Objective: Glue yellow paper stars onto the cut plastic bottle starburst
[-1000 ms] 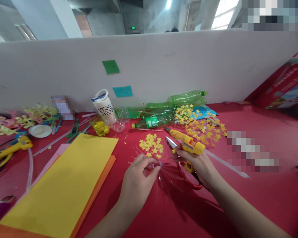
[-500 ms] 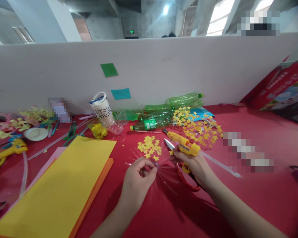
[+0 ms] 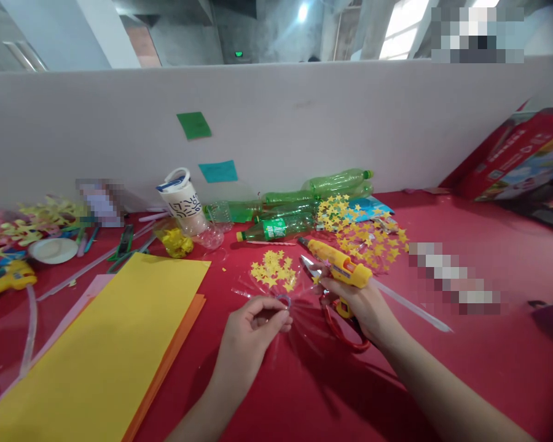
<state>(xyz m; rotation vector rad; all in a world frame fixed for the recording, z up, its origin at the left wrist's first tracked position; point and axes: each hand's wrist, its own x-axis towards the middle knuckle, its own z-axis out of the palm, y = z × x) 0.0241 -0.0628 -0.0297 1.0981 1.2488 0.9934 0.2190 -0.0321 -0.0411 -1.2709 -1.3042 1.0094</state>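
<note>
My left hand point(image 3: 253, 328) is closed in a pinch at the neck ring of a clear plastic piece point(image 3: 284, 299), whose thin cut strips fan out over the red table. To its right, my right hand point(image 3: 354, 301) is wrapped round the grip of a yellow glue gun point(image 3: 338, 261), nozzle toward the upper left. A clear glue stick point(image 3: 415, 305) trails from the gun's rear. Red-handled scissors point(image 3: 343, 334) lie under the right hand, partly hidden, with a blade showing beside the fingers. Just beyond the plastic piece is a pile of small yellow stars point(image 3: 273, 270).
Green bottles point(image 3: 286, 228) lie along the white partition point(image 3: 267, 123), near a star-covered plastic piece point(image 3: 373, 239). A white cup point(image 3: 182, 202) stands at left. Yellow paper point(image 3: 105, 337) covers the left front; another glue gun point(image 3: 9, 279) lies beyond it.
The view has shifted slightly. My left hand has turned the clear plastic piece a little, so its ring shows more plainly. My right hand keeps its hold on the glue gun.
</note>
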